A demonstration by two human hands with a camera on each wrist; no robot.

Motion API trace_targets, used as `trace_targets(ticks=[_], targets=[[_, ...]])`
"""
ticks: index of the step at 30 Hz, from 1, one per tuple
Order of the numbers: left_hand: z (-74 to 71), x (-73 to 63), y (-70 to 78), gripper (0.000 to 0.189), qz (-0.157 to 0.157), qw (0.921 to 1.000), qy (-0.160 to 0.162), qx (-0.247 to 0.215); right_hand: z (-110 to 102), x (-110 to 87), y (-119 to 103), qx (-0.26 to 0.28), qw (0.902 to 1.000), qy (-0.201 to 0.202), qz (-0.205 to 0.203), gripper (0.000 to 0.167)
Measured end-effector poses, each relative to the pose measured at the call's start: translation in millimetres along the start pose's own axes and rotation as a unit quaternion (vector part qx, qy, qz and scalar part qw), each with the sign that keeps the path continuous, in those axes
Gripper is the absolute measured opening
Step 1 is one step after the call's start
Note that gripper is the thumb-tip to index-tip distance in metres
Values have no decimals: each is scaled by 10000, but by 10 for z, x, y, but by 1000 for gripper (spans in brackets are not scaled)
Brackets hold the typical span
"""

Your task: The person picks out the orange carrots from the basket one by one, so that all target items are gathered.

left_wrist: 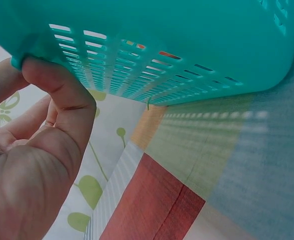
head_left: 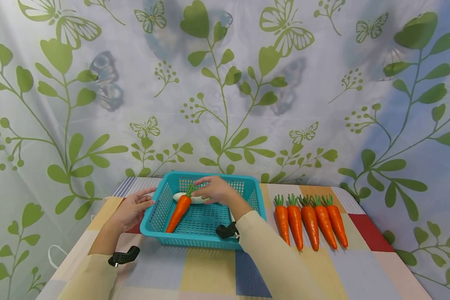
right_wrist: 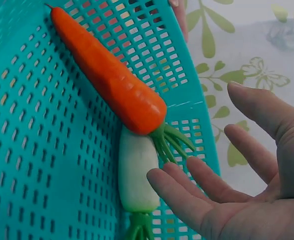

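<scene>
A turquoise plastic basket [head_left: 200, 241] with slotted walls stands on the table. Inside it, an orange carrot [head_left: 179, 213] lies slanted at the left, its green top over a white radish [right_wrist: 138, 172] along the far wall. My left hand [head_left: 133, 209] grips the basket's left rim, thumb and finger at the edge in the left wrist view. Over the radish and the carrot's leaves hovers my right hand [head_left: 216, 189], fingers spread and holding nothing. The right wrist view shows its fingertips close to the green stems; whether they touch cannot be told.
Several carrots [head_left: 310, 223] lie in a row to the right of the basket, tops pointing away. A patchwork cloth [head_left: 210, 271] covers the table. Behind it hangs a leaf-patterned curtain [head_left: 225, 104]. A white cable [head_left: 52, 254] loops at the left edge.
</scene>
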State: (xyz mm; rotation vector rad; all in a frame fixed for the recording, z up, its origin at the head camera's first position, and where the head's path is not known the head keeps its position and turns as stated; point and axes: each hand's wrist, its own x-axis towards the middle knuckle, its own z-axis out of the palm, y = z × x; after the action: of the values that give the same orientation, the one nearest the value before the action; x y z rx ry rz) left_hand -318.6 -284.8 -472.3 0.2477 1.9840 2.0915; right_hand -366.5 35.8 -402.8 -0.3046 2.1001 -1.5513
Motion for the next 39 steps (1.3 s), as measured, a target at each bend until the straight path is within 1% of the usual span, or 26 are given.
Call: trace_targets(ticks=[4,12,16,21,27,31,39], targets=[[1,0,-2,69,-30,10000,19,26,68,32,-12,266,9995,18,187,59],[-7,-16,-16,69,-34,9998,89,176,170,100,-2,338,9982,212,450,55],[-11,-19,-18,68,-18,9998,69,195,213,138,-5,259,9975,181,637,53],[-10,-18,-16,68,-22,9998,79,168,261,206,15,35,9967,-31,810,50],[8,-12,-17,68,-48,9998,98,186,290,290,57,45,9951,-129,977,54],[16,-11,-17,68,-43,9998,73,201,301,312,72,59,9946,-167,1026,60],[10,-29,-7,69,-54,9996,126,266,372,364,64,-135,9949,-80,1000,62]])
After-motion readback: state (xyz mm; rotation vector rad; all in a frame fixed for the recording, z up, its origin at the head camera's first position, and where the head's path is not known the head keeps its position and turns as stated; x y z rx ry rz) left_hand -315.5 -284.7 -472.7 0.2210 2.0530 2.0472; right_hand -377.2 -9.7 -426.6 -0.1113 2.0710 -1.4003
